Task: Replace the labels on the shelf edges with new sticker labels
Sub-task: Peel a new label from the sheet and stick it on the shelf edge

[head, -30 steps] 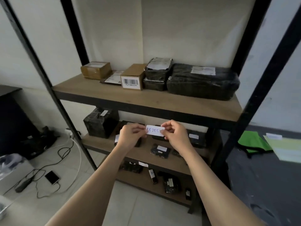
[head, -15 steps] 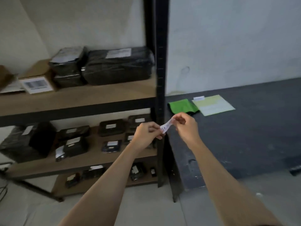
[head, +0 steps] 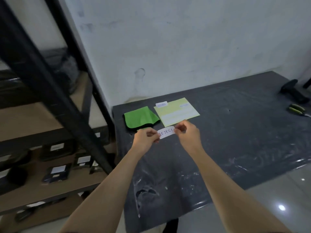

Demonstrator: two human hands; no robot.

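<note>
A small white label (head: 166, 132) with "REJECT" handwritten on it is stretched between my two hands above the dark table (head: 235, 140). My left hand (head: 146, 138) pinches its left end and my right hand (head: 186, 133) pinches its right end. Just beyond the label lies a pale yellow-green sticker sheet (head: 176, 113) with a small white label (head: 162, 104) at its top left corner. The black-framed shelf unit (head: 50, 91) with wooden boards stands to the left, its edges blurred.
A folded green cloth (head: 141, 118) lies left of the sticker sheet. Green-handled pliers (head: 297, 109) and a dark tool (head: 292, 91) sit at the table's far right. Dark wrapped parcels with white tags (head: 57, 171) fill the lower shelves. Grey tiled floor (head: 277, 202) shows at the lower right.
My view has swung right from the shelf to the dark table. Both hands carried the REJECT label away from the shelf edge and now hold it flat over the table.
</note>
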